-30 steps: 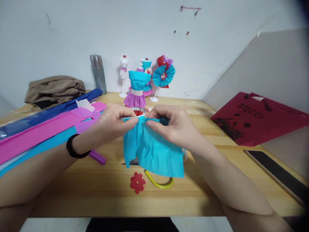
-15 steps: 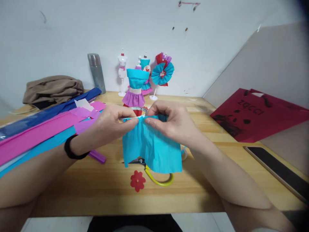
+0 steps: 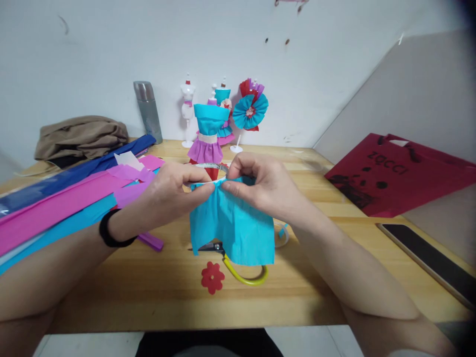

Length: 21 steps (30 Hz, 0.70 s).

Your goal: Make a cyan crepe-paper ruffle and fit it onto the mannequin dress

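Both my hands are up over the table, pinching the blue paper at its top edge. Left hand: thumb in front, index finger behind, closed on the top edge towards its left end. Right hand: same pinch, thumb flat on the front face, index bent down behind the edge, other fingers curled in. Thumb tips near each other, narrow gap, paper creased between. Hands about level.

Forearms come in from the lower corners and converge at the middle, backs of the hands turned outward. Black band on left wrist.

Paper hangs below my fingers, in front of the scissors, hiding part of them; can't tell if its lower edge touches anything. White strip runs along the top edge by the left fingers. Red flower lies flat just beside the yellow handle. Dress form in blue and purple stands behind my hands.
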Each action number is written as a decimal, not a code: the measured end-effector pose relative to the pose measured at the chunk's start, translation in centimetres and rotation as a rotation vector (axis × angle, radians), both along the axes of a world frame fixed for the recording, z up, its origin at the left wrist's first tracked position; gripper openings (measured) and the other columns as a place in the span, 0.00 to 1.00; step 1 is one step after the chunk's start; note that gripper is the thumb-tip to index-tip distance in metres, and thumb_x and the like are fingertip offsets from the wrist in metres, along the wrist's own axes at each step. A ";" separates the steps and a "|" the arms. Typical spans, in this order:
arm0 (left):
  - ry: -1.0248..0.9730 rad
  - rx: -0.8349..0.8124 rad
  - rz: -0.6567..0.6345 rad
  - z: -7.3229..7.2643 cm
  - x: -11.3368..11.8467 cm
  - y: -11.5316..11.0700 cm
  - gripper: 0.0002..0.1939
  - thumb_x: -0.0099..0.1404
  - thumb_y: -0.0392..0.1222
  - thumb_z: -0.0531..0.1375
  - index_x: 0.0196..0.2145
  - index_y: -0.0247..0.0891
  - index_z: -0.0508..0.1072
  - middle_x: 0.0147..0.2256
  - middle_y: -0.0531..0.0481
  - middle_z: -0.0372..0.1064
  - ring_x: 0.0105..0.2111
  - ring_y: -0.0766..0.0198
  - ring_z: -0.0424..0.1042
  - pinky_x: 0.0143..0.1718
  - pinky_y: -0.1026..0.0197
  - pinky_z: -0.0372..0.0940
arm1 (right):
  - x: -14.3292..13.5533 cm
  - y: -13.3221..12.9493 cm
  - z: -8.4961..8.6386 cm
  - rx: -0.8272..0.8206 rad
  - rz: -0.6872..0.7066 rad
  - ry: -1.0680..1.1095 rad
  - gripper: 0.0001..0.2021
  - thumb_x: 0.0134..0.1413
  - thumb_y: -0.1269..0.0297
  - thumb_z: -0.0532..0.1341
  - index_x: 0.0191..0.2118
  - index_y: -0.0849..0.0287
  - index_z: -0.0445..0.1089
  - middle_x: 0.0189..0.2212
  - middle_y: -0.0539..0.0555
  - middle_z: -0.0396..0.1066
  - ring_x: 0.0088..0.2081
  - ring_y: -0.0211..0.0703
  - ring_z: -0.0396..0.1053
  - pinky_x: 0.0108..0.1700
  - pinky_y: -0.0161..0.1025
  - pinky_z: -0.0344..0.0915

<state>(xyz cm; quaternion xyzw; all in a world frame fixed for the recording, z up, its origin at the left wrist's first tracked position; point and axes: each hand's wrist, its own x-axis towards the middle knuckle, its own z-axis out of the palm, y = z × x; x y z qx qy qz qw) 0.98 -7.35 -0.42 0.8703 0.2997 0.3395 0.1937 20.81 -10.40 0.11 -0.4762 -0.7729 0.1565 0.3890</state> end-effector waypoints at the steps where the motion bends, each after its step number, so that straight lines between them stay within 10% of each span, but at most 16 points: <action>1: 0.011 0.005 0.012 0.0 0.0 0.0 0.13 0.62 0.40 0.56 0.21 0.37 0.70 0.20 0.56 0.63 0.22 0.70 0.57 0.23 0.66 0.52 | 0.0 0.0 0.1 -0.016 0.005 0.001 0.07 0.50 0.69 0.63 0.25 0.58 0.65 0.22 0.48 0.65 0.28 0.38 0.62 0.31 0.37 0.58; 21: 0.056 0.114 0.073 0.2 0.0 0.1 0.13 0.62 0.39 0.56 0.20 0.37 0.68 0.21 0.53 0.68 0.23 0.69 0.63 0.25 0.64 0.55 | 0.1 -0.5 0.6 -0.155 0.139 0.081 0.07 0.52 0.69 0.63 0.25 0.57 0.69 0.24 0.50 0.69 0.27 0.39 0.64 0.27 0.36 0.60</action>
